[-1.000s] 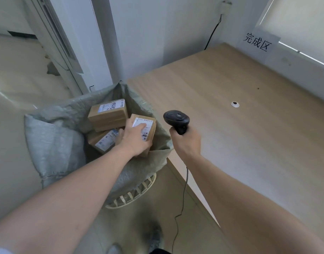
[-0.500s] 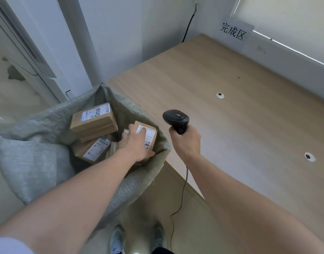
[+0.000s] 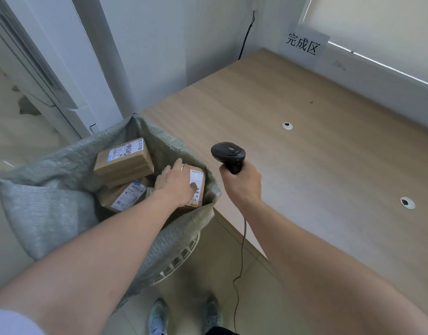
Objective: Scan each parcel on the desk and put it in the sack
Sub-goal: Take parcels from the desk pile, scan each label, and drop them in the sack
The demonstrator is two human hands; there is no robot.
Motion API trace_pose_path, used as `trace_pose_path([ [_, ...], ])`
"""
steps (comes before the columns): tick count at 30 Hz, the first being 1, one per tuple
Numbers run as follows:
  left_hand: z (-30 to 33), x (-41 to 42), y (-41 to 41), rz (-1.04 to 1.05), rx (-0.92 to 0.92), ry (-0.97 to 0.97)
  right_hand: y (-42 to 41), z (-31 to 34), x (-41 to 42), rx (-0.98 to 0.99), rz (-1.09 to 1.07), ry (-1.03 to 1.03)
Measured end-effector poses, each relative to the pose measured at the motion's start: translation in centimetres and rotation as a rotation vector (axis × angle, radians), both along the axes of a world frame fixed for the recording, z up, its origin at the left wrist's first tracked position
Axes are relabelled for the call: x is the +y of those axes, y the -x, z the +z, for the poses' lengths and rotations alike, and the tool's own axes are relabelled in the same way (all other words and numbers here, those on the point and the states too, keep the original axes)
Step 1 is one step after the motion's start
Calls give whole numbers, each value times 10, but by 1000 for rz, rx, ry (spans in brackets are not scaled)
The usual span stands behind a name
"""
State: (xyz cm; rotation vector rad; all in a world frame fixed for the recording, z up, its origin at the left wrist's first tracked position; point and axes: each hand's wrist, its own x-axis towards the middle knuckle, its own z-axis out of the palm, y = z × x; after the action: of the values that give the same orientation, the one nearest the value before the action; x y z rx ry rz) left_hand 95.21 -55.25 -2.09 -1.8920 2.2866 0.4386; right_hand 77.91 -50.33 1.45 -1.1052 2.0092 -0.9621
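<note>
Left hand: my left hand lies on top of a box inside the sack, left of centre; fingers over its far edge, thumb on the label, grasping it.
Right hand: my right hand has its fingers clenched round the scanner handle, centre frame.
Sack: open, beside the worktop; two more boxes lie in it, labels up.
Cable: hangs from the scanner toward the floor.
</note>
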Motion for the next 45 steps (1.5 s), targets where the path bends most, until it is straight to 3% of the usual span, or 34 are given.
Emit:
trace_pose_path([
  [10,59,17,5,-107,-5,124,-1,44,30,69,-29,27],
  [19,107,61,5,-342,66,204,-18,80,118,113,-298,88],
  [31,166,208,50,-722,108,273,-16,129,313,168,-725,136],
  [45,194,456,221,-1092,188,330,94,149,586,196,-1076,180],
])
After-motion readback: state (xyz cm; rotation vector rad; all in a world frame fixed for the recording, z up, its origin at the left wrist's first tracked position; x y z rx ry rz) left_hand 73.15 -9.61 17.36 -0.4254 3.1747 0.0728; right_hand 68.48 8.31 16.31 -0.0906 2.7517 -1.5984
